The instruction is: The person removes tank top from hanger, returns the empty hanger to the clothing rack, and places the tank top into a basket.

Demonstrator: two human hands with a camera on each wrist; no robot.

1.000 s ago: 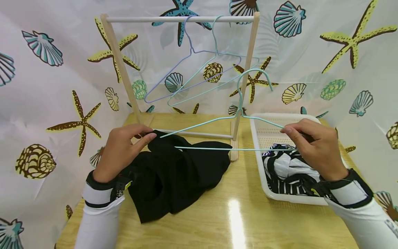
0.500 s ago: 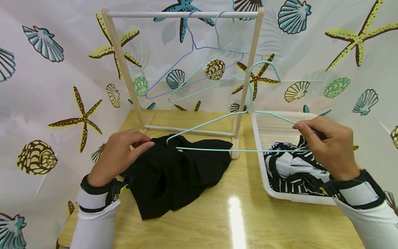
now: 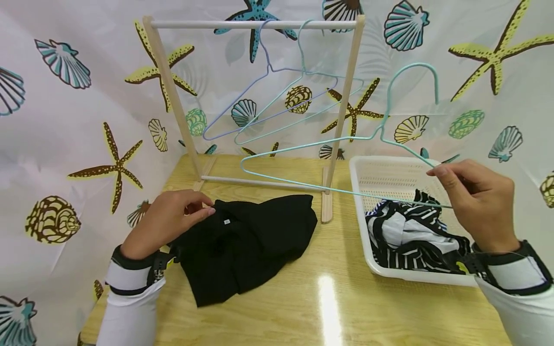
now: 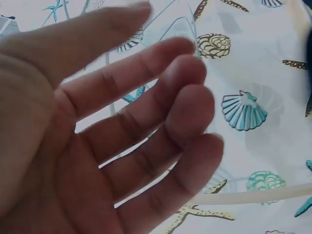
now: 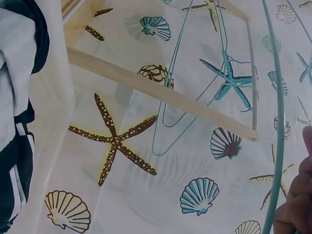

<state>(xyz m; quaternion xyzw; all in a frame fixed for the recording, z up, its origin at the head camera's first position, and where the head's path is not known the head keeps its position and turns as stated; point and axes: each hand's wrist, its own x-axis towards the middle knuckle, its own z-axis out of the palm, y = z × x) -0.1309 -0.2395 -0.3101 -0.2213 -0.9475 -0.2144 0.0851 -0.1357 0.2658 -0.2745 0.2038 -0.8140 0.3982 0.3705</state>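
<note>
A black garment point(image 3: 255, 245) lies crumpled on the table with a small white label point(image 3: 227, 221) showing near its top. My left hand point(image 3: 166, 221) is at the garment's upper left edge. In the left wrist view that hand point(image 4: 117, 126) has its thumb apart and fingers loosely bent, with no cloth or hanger in it. My right hand point(image 3: 480, 202) pinches a light teal hanger point(image 3: 388, 98) by its right shoulder, raised in front of the basket. The hanger's left end points toward the rack, and its right end is hidden behind the hand.
A wooden rack point(image 3: 169, 91) stands at the back; a purple hanger point(image 3: 235, 101) and a teal hanger point(image 3: 272, 102) hang from its bar. At the right, a white basket point(image 3: 361, 216) holds striped black and white clothes point(image 3: 402, 235). A shell-patterned curtain point(image 3: 86, 144) surrounds the wooden table point(image 3: 281, 317).
My right hand has moved right and drawn the hanger away from the black garment; the hanger's left end has risen clear of it. My left hand has dropped slightly and come away from the hanger.
</note>
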